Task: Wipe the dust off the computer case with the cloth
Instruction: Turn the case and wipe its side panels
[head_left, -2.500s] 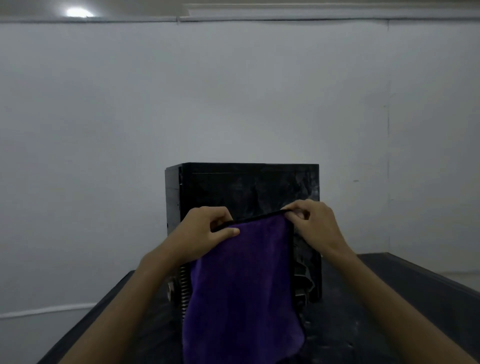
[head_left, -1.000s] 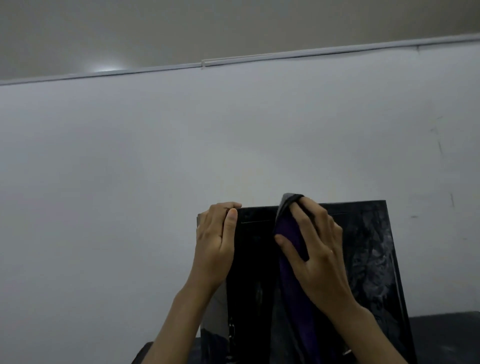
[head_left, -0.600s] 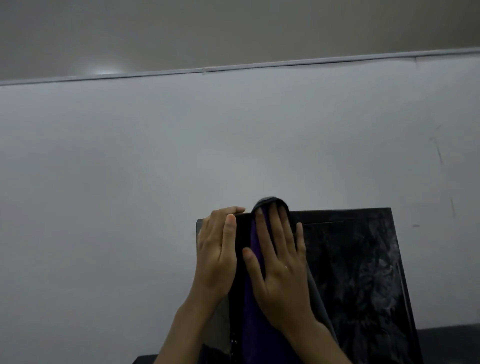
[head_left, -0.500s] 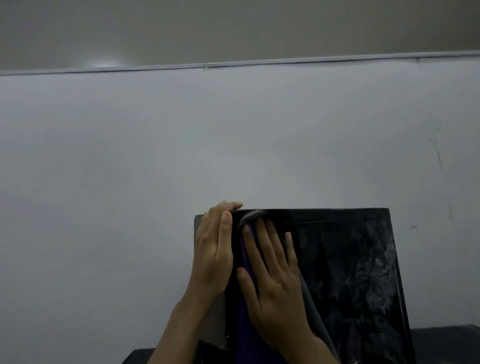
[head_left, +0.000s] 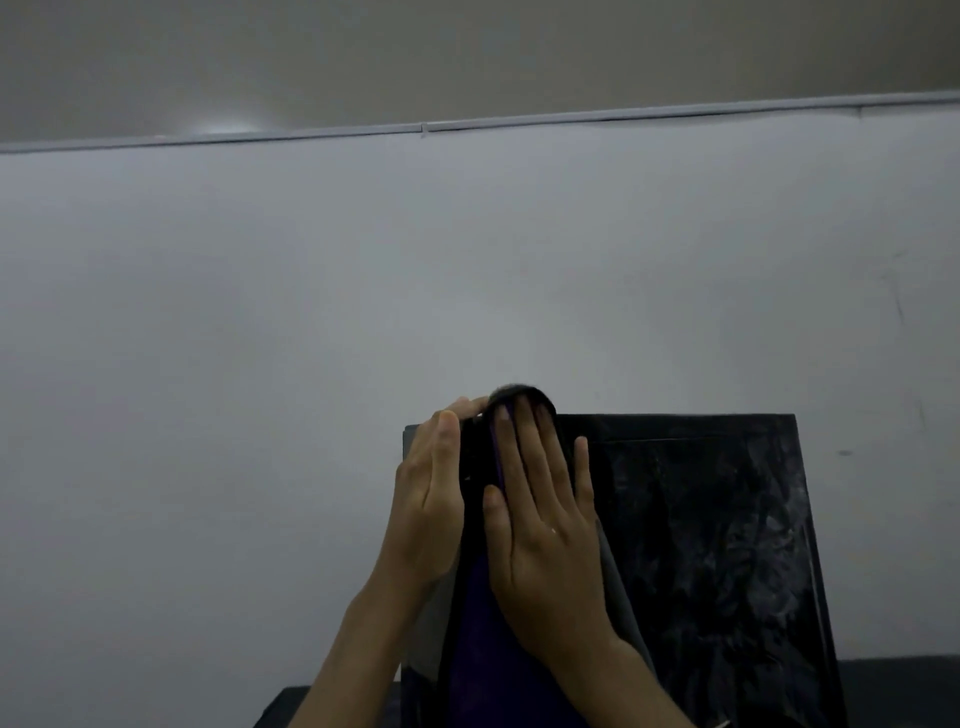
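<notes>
A black computer case stands upright on a dark table, its side panel streaked with pale dust. A purple cloth with a dark hem hangs down the panel near its left edge and bulges above the top edge. My right hand lies flat on the cloth, fingers straight, pressing it against the panel. My left hand rests on the case's top left corner, its fingertips over the top edge. The lower part of the cloth runs out of view.
A plain pale wall fills the view behind the case, with a thin conduit strip running across near the ceiling. A strip of the dark table shows at the bottom right and bottom left.
Earlier both hands held the cloth spread in front of the case. Since then the left hand went to the case's corner and the right hand slid the cloth left and up along the panel.
</notes>
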